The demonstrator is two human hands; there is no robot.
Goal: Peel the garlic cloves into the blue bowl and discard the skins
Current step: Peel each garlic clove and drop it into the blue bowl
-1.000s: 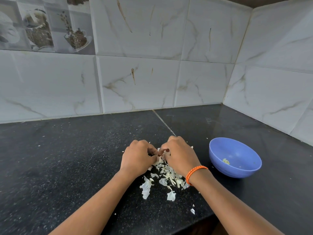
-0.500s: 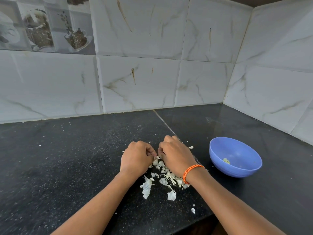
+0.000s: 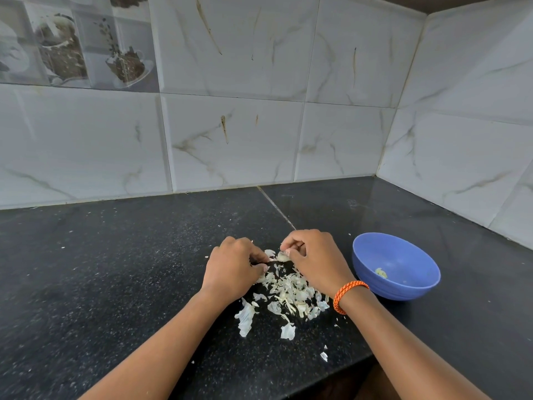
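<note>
Hands have drawn apart since a second ago. The right hand [image 3: 313, 262] now pinches a garlic clove [image 3: 283, 257] at its fingertips, lifted clear of the skins [image 3: 288, 295] heaped on the worktop [image 3: 115, 284] beneath. The left hand [image 3: 233, 267] is curled — contents not discernible. The blue bowl [image 3: 403, 249] sits just right of the right hand, one peeled clove [image 3: 381, 273] inside. Judgement: peeling nearly finished on this clove — transfer follows.

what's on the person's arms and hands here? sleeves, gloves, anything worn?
Both hands are bare, no gloves or visible rings. The forearms are bare for their whole visible length, no sleeves in view. The right hand has an orange braided cord bracelet wrapped round its wrist. The left hand and its wrist carry nothing.
</note>
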